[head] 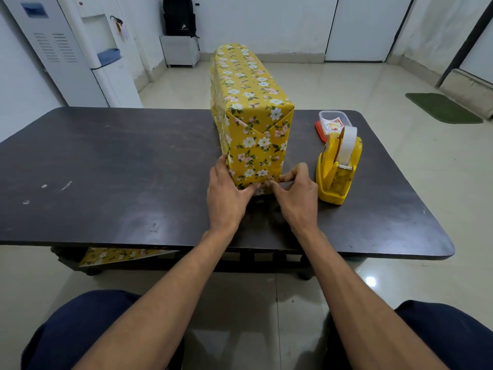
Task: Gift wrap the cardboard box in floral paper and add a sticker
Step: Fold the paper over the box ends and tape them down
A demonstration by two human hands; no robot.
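the cardboard box (253,156), covered in yellow floral paper (245,84), stands on the table (106,156), its near end against the fingertips. the left hand (226,193) presses fairly flat fingers on the bottom flap (261,190). the right hand (296,190) pinches the flap's corner. best to pull it taut, crease, fold up, then tape. just right of the right fingers is one tape dispenser (336,169), with one sticker tub (333,121) beyond it.

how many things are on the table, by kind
wrapped box: 1
yellow tape dispenser: 1
clear sticker tub: 1
orange lid partly under the tub: 1
total: 4
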